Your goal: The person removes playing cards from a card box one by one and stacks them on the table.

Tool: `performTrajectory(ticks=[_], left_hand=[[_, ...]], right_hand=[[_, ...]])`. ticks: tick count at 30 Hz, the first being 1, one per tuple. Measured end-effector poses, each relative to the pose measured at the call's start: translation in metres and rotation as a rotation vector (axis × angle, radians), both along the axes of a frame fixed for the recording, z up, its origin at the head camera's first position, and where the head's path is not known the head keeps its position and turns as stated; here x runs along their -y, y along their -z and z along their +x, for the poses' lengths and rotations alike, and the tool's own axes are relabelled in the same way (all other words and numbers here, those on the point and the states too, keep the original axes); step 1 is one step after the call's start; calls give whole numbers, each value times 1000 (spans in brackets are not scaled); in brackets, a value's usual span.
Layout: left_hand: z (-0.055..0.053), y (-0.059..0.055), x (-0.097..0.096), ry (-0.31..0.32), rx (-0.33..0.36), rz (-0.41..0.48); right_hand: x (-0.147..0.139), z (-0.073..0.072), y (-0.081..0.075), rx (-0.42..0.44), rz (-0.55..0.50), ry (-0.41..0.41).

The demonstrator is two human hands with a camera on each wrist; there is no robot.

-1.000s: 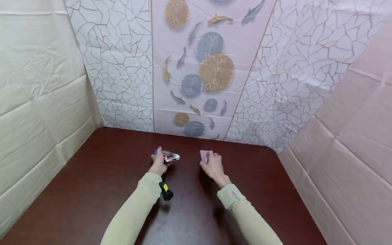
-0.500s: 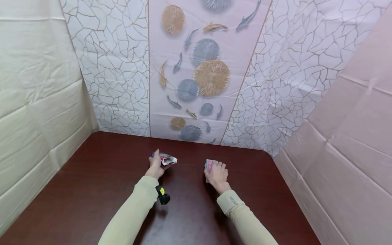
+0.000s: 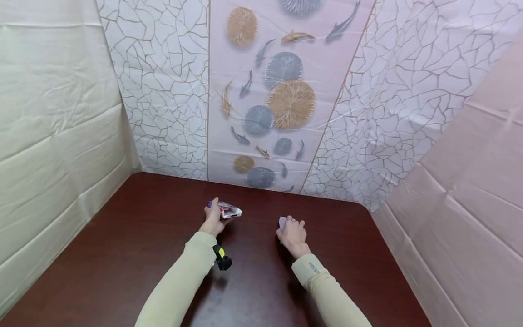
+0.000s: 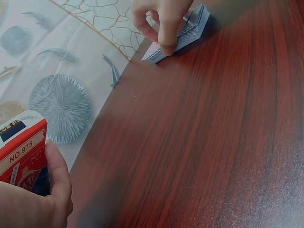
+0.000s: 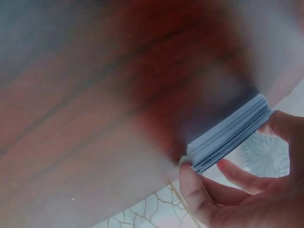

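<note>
In the head view my left hand [image 3: 211, 221] grips a red and white card box [image 3: 231, 210] over the back of the table. The left wrist view shows the box's red side, printed "NO.975", with the thumb along its edge and its white flap up. To the right, my right hand [image 3: 293, 235] holds a deck of playing cards [image 3: 282, 221] from above, close over the table. Seen from the right wrist, the stacked card edges [image 5: 230, 133] lie between the thumb at one end and fingers at the other. Most of the deck's top is hidden under the hand.
The dark red-brown wooden table [image 3: 135, 254] reaches back to a patterned cloth wall [image 3: 261, 91]. Pale cloth hangs at the left [image 3: 49, 136] and right. A black wrist camera [image 3: 222, 259] is strapped to the left sleeve.
My right hand has moved slightly right and nearer with the deck, which shows less now than half a second ago. The left hand keeps the box in about the same place.
</note>
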State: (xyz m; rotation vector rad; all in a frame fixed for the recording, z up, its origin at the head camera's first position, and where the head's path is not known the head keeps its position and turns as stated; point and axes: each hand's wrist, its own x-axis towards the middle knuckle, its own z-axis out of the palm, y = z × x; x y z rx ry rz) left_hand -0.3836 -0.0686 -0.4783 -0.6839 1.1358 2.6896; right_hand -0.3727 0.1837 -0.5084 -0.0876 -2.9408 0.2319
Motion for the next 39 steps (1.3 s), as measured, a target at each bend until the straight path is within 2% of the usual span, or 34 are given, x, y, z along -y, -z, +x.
performTrajectory(ticks=[8,13,21,24,27,30,33,36,39], left_hand=[[-1,5,-3,9,2,15],[-2,2,-4,12,3,39],[0,7,-4,8,10,43],[1,9,-5,14,18,49],[2,10,-6,21,23,42],[1,10,-6,18,27,39],[-1,8,-7,5,32,49],[-2,7,-10,12,35,44],[-4,6,-15,15,27,27]], right_hand=[[5,-1,-4,58,13,5],[8,-4,-8,80,17,41],[5,-6,-1,102,-10,63],[3,-7,-1,77,-32,62],[5,-7,-4,-19,-86,47],[15,-5,-14,-173,-192,-33],[34,0,-28,-263,-323,-201],[56,9,-40,-223,-459,-387],[76,16,-45,-149,-534,-522]])
